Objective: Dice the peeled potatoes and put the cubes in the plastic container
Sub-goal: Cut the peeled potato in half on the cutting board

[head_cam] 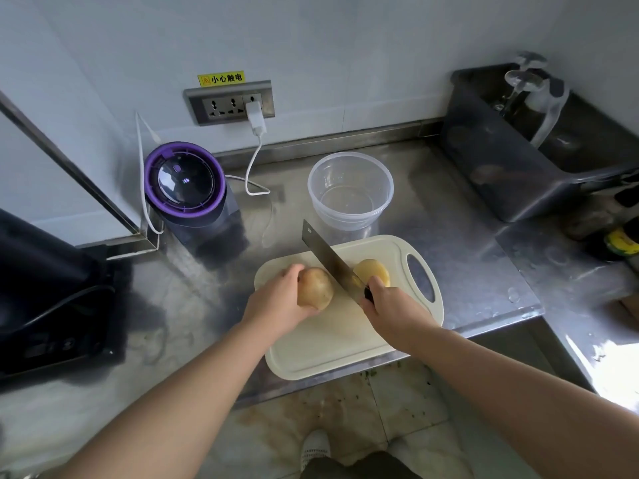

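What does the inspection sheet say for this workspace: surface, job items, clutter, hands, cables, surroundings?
Surface: steel counter, wet spots; board at its front edge.
Job's things: potato and second potato whole on board; container empty behind board; no cubes seen.
Clutter: purple-lidded appliance, dark appliance at left, bottles at right.
Hands: left hand holds potato; right hand grips knife, blade between the potatoes.
Cables: white cable from charger in wall socket lies on counter.
Surroundings: sink at right; floor stained, with scraps.
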Tool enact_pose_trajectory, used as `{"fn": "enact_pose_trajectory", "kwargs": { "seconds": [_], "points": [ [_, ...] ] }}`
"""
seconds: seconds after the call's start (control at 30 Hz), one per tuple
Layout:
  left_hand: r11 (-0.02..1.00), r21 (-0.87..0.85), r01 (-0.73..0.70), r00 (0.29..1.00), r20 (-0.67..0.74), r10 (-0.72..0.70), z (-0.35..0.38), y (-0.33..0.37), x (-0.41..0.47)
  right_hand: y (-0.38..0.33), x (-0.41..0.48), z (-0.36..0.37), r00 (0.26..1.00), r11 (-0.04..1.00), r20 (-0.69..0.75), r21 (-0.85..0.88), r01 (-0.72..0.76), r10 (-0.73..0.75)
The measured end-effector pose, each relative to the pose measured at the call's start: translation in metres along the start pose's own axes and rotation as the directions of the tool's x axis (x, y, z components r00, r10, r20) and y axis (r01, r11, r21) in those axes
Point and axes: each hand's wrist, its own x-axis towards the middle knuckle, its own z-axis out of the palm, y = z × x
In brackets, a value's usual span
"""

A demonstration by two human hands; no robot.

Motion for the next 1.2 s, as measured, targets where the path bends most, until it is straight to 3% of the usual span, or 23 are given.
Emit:
{"fn": "enact_pose_trajectory", "kwargs": {
  "seconds": [0.07, 0.23, 0.6, 1.2],
  "points": [
    [0.989, -0.130, 0.066, 0.998, -0.005, -0.067, 0.003, -0.003, -0.001, -0.004, -0.002, -0.004, 0.999, 0.999, -0.043, 0.032, 0.011, -0.010],
    [0.978, -0.200, 0.057, 0.997, -0.042, -0.066, 0.006, -0.002, 0.000, -0.019, -0.020, -0.023, 0.985, 0.995, -0.151, 0.041, 0.094, -0.087],
    [0.914, -0.390, 0.110, 0.991, -0.027, -0.131, 0.010, -0.006, 0.003, -0.040, -0.043, -0.025, 0.990, 0.986, -0.065, -0.118, 0.116, -0.124],
    [0.900, -0.410, 0.150, 0.987, 0.013, -0.159, 0.005, -0.004, 0.005, -0.043, -0.033, -0.028, 0.994, 0.955, 0.033, -0.278, 0.105, -0.100]
  ]
}}
